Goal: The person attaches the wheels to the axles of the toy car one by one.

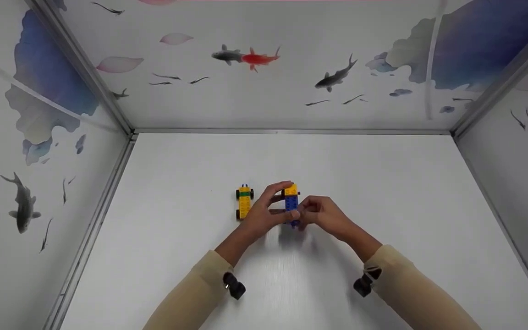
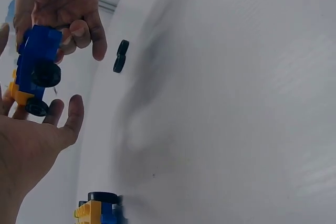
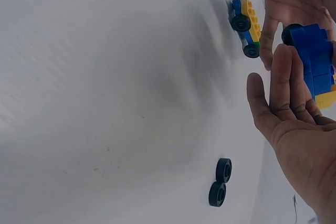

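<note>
My left hand (image 1: 261, 213) grips a toy car (image 1: 291, 201) built of blue blocks with yellow ones at its far end, holding it above the table. Two black wheels (image 2: 46, 74) sit along the car's left side in the left wrist view. On the right side, a short dark axle end shows near the yellow blocks in the head view. My right hand (image 1: 326, 214) pinches the car's near right part; its fingertips are partly hidden. A second toy car (image 1: 244, 201), mostly yellow with a green strip and black wheels, stands left of my left hand.
Two loose black wheels (image 3: 223, 170) lie side by side on the white table (image 1: 181, 183), seen in both wrist views. Printed walls (image 1: 273, 105) with fish patterns enclose the table at the back and both sides.
</note>
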